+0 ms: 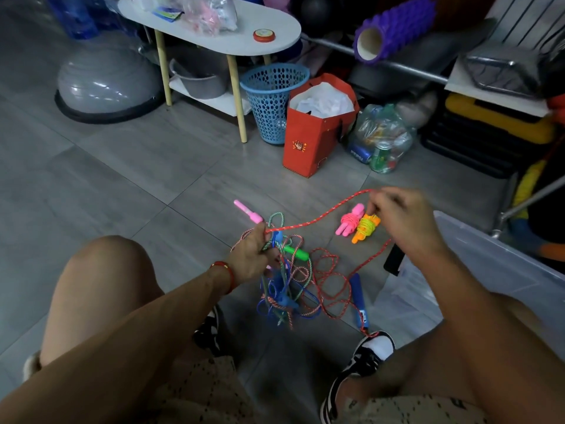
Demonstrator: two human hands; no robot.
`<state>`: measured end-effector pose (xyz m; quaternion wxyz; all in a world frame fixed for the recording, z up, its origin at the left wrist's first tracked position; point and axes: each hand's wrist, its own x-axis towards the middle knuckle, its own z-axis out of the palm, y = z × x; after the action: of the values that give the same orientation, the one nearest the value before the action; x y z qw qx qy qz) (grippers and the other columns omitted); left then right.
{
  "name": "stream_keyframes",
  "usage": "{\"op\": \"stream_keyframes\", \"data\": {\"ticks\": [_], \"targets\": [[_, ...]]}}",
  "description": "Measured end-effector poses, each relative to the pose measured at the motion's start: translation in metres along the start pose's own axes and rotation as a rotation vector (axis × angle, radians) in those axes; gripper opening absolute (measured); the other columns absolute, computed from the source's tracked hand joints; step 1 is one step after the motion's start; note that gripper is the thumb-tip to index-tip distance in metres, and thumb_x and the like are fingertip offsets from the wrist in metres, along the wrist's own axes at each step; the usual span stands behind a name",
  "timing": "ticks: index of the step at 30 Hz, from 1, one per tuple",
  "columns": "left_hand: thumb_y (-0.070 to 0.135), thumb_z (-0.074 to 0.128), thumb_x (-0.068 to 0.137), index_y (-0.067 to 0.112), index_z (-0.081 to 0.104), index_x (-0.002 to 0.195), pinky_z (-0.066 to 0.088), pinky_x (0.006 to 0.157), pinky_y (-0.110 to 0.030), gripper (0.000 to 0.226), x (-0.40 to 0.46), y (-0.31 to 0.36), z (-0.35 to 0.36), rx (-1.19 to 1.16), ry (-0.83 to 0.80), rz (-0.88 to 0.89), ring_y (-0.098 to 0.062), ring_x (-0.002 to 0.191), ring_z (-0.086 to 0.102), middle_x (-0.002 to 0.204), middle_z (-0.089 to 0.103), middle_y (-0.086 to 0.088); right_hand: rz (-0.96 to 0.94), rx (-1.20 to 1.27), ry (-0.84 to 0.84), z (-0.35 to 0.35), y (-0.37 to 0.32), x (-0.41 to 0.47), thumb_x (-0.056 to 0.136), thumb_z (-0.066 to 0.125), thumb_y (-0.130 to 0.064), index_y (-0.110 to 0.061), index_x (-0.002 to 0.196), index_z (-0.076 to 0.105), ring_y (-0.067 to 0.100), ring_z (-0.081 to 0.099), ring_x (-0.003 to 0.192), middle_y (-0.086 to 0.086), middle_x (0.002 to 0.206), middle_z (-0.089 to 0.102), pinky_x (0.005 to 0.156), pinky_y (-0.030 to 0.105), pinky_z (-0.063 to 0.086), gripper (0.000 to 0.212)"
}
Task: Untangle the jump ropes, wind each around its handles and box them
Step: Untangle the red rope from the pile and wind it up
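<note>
The step in hand looks like untangling: two ropes already lie wound around their handles on the floor, the pink bundle (350, 223) touching the orange bundle (366, 228), just beyond the right hand. The rest is a knot of blue, green and red cords, the tangle (286, 280), hanging from the left hand between the knees down to the floor.

The left hand (249, 255) is clenched around the top of the tangle, lifting it. The right hand (397, 220) pinches the red rope (318, 220) with curled fingers and draws it taut from the left hand's grip. More red rope lies in loose loops on the floor to the right of the tangle, running to a blue handle (359, 296) near the right shoe. A pink handle (247, 211) sticks out just above the left hand; a green handle (296, 253) sits inside the knot.

The next move likely calls for feeding the red rope clear of the knot. The box (489, 264), clear plastic, stands at the right.
</note>
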<state>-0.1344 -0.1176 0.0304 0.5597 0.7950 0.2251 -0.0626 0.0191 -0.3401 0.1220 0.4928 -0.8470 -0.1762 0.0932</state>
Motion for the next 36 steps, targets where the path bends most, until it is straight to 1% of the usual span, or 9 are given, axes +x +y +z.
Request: {"op": "stream_keyframes", "data": {"ticks": [6,9,13,17,21,24,29,33,36], "targets": [[-0.017,0.048,0.091,0.013,0.034,0.094,0.06,0.07,-0.044,0.033,-0.004,0.024,-0.009,-0.288,0.011,0.014,-0.023,0.068,0.069,0.074,0.063,-0.011,-0.043,-0.744,-0.197,0.037,0.021,-0.007,0.091,0.059,-0.038,-0.015,0.123,0.052,0.03,0.057,0.107,0.009,0.119,0.056,0.086,0.042,0.051,0.041],[-0.014,0.05,0.09,0.015,0.035,0.094,0.059,0.066,-0.037,0.033,-0.007,0.033,-0.012,-0.385,0.028,0.029,-0.024,0.073,0.069,0.08,0.064,-0.012,-0.171,-0.647,-0.229,0.057,0.005,-0.021,0.087,0.064,-0.034,-0.023,0.108,0.052,0.02,0.062,0.09,-0.004,0.103,0.061,0.074,0.034,0.051,0.026],[-0.008,0.05,0.093,0.011,0.046,0.101,0.059,0.064,-0.033,0.021,-0.012,0.04,-0.014,-0.487,0.049,0.008,-0.033,0.086,0.071,0.095,0.064,-0.026,-0.099,-0.418,-0.579,0.075,0.005,-0.03,0.084,0.069,-0.033,-0.026,0.091,0.063,0.003,0.065,0.072,-0.015,0.073,0.065,0.07,0.03,0.052,0.011],[0.002,0.057,0.092,0.009,0.05,0.106,0.056,0.082,-0.056,0.017,-0.013,0.041,-0.02,-0.571,0.019,-0.055,-0.042,0.091,0.067,0.107,0.065,-0.036,-0.152,-0.384,-0.586,0.081,0.01,-0.028,0.086,0.07,-0.04,-0.031,0.105,0.051,0.011,0.066,0.089,-0.013,0.094,0.065,0.079,0.034,0.054,0.028],[-0.001,0.052,0.096,0.012,0.05,0.108,0.058,0.068,-0.049,0.018,-0.014,0.043,-0.029,-0.705,-0.034,-0.084,-0.037,0.083,0.063,0.094,0.061,-0.026,-0.067,-0.224,-0.657,0.084,0.01,-0.028,0.08,0.074,-0.051,-0.044,0.118,0.041,0.007,0.062,0.111,-0.013,0.126,0.061,0.099,0.034,0.049,0.051],[-0.009,0.046,0.096,0.013,0.045,0.094,0.057,0.078,-0.055,0.021,-0.016,0.044,-0.03,-0.764,-0.08,-0.062,-0.036,0.084,0.063,0.09,0.061,-0.02,-0.129,-0.238,-0.636,0.087,0.004,-0.034,0.089,0.072,-0.04,-0.042,0.129,0.041,0.007,0.063,0.105,-0.017,0.122,0.062,0.095,0.027,0.048,0.05],[-0.019,0.047,0.093,0.015,0.04,0.086,0.057,0.054,-0.036,0.035,-0.017,0.045,-0.026,-0.736,0.036,-0.041,-0.029,0.074,0.07,0.087,0.066,-0.014,-0.142,-0.293,-0.616,0.093,0.012,-0.029,0.094,0.061,-0.024,-0.029,0.121,0.05,0.011,0.06,0.095,-0.006,0.113,0.064,0.081,0.027,0.046,0.03],[-0.021,0.049,0.089,0.015,0.04,0.085,0.058,0.068,-0.045,0.038,-0.016,0.044,-0.023,-0.656,0.102,-0.035,-0.026,0.064,0.068,0.084,0.066,-0.008,-0.157,-0.294,-0.458,0.092,0.022,-0.021,0.089,0.067,-0.02,-0.029,0.113,0.055,0.007,0.052,0.099,-0.001,0.114,0.047,0.091,0.025,0.043,0.029],[-0.018,0.047,0.093,0.014,0.04,0.087,0.056,0.068,-0.047,0.033,-0.015,0.044,-0.021,-0.687,0.119,-0.052,-0.031,0.063,0.067,0.085,0.069,-0.006,-0.147,-0.276,-0.432,0.09,0.027,-0.015,0.09,0.07,-0.02,-0.036,0.12,0.063,0.009,0.061,0.103,-0.004,0.115,0.06,0.095,0.031,0.05,0.035]]}}
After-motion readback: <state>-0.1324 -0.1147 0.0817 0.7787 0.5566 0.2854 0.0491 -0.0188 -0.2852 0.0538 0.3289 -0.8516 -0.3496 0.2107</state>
